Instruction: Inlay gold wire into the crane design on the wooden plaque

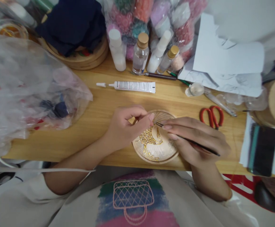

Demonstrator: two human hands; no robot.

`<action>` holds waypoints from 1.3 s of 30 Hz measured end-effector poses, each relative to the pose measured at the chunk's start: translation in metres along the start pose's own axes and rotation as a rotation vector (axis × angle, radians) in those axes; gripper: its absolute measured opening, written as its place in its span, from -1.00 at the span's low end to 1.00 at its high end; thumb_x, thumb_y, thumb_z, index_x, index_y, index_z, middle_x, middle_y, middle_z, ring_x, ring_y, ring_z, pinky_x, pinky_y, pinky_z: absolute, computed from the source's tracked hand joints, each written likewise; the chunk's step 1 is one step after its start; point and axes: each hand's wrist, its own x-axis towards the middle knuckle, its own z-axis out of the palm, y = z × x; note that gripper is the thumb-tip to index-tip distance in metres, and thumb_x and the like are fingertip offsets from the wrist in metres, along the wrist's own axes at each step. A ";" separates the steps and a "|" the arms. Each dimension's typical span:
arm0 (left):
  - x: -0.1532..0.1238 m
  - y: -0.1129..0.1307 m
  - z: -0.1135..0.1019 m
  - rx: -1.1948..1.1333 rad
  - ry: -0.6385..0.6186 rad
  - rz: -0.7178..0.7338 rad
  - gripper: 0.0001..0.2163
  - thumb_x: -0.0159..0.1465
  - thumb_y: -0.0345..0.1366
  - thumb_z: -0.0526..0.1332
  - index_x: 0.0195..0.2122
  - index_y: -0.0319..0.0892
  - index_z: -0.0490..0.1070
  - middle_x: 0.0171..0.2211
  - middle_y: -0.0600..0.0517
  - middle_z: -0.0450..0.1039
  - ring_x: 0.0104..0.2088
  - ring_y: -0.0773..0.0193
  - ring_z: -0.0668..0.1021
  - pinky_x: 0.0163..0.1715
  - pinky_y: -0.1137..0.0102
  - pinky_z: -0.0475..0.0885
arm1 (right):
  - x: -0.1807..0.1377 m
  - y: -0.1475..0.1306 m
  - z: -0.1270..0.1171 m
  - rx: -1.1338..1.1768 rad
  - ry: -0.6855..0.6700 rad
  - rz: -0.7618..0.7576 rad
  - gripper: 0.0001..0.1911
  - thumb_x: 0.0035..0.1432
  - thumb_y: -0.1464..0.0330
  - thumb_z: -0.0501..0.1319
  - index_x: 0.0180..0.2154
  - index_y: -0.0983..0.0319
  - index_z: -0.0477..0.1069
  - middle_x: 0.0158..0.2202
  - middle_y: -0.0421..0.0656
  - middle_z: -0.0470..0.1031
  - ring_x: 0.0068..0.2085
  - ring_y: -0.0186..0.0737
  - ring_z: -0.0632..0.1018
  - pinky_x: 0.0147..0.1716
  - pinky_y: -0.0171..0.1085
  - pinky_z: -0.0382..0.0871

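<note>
A round wooden plaque lies near the table's front edge, with a bird-like design in gold wire on its pale face. Over its upper left part, my left hand is closed in a pinch of thumb and forefinger; whatever sits between them is too small to make out. My right hand grips dark tweezers like a pen, above the plaque's right side. The tweezers' tips point left and come close to my left fingertips. Both hands hide parts of the plaque's rim.
Behind the plaque lies a white glue tube with its nozzle to the left. Red-handled scissors rest at the right, near a dark phone. Several bottles line the back. A plastic bag covers the left side.
</note>
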 end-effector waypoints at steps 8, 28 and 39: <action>0.000 0.000 0.000 0.018 -0.012 0.002 -0.72 0.28 -0.28 0.24 -0.60 -0.09 0.43 -0.59 0.07 0.46 -0.52 0.29 0.47 -0.51 0.36 0.33 | 0.001 0.000 -0.001 0.031 -0.022 -0.005 -0.52 0.11 0.59 0.37 0.07 0.18 0.57 -0.12 -0.16 0.69 -0.13 -0.18 0.69 -0.17 -0.23 0.66; 0.002 -0.008 0.000 -0.072 -0.059 0.230 -0.74 0.37 -0.29 0.25 -0.49 -0.15 0.40 -0.53 0.08 0.43 -0.50 0.36 0.45 -0.52 0.42 0.32 | 0.001 -0.004 -0.002 0.015 -0.004 0.010 -0.54 0.11 0.62 0.37 0.05 0.21 0.58 -0.14 -0.13 0.69 -0.15 -0.16 0.69 -0.22 -0.24 0.63; 0.002 -0.005 -0.003 -0.179 -0.080 0.158 -0.81 0.33 -0.41 0.25 -0.44 -0.12 0.53 -0.45 0.07 0.55 -0.42 0.33 0.54 -0.40 0.38 0.44 | 0.003 -0.010 -0.004 0.097 0.085 0.209 -0.68 0.16 0.51 0.38 -0.07 0.09 0.63 -0.23 -0.18 0.70 -0.22 -0.16 0.69 -0.26 -0.21 0.64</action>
